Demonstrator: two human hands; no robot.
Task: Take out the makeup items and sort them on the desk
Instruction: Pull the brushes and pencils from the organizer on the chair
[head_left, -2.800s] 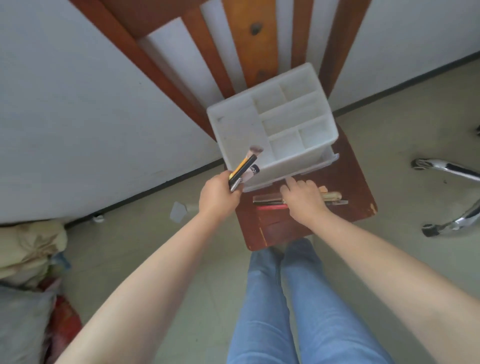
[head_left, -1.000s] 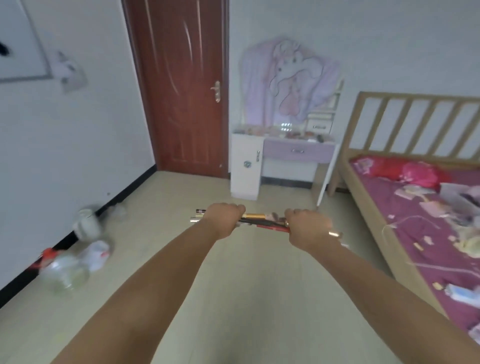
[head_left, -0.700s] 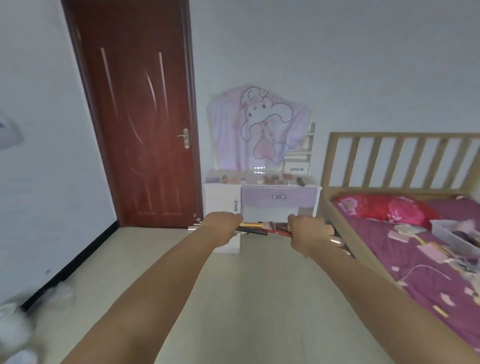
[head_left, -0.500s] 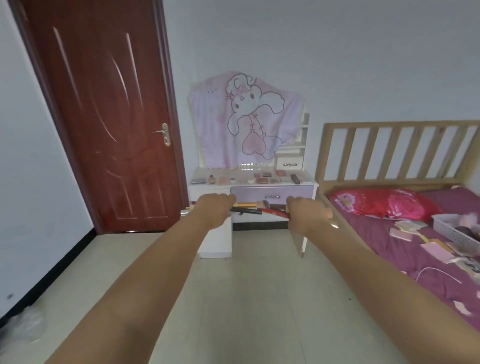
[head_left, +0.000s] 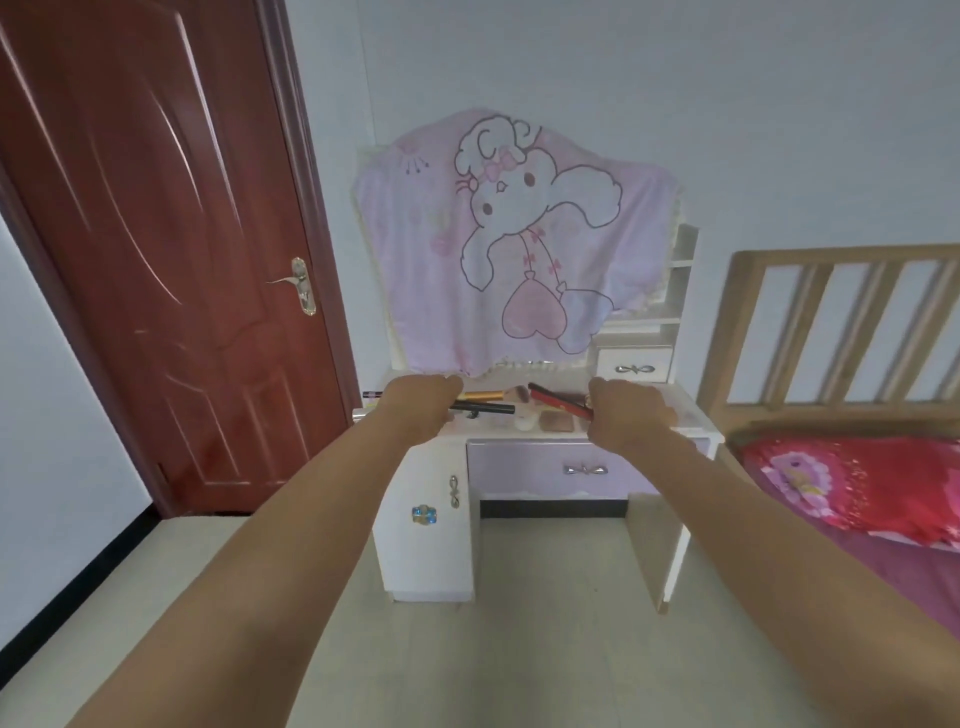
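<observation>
— Hands first: what are they doing?
— Both are held out in front of the bench (head_left: 691, 410). The left hand (head_left: 418, 402) has its fingers curled round a bundle of slim makeup sticks (head_left: 483, 402), a black one and a gold one poking out to the right. The right hand (head_left: 626, 415) grips a red stick (head_left: 558, 401) that slants up toward the left.
— Where do those sit against the bench?
— In the air in front of it, about level with its top; whether they touch it I cannot tell.
— Anything on the bench already?
— A small white pot (head_left: 525, 421) and a brownish flat compact (head_left: 556, 422) lie between the two hands.
— Surroundings?
— A pink cartoon cloth (head_left: 509, 234) hangs behind the bench, a red-brown door (head_left: 156, 249) stands to the left, and a bed (head_left: 857, 488) with a red pillow to the right.
</observation>
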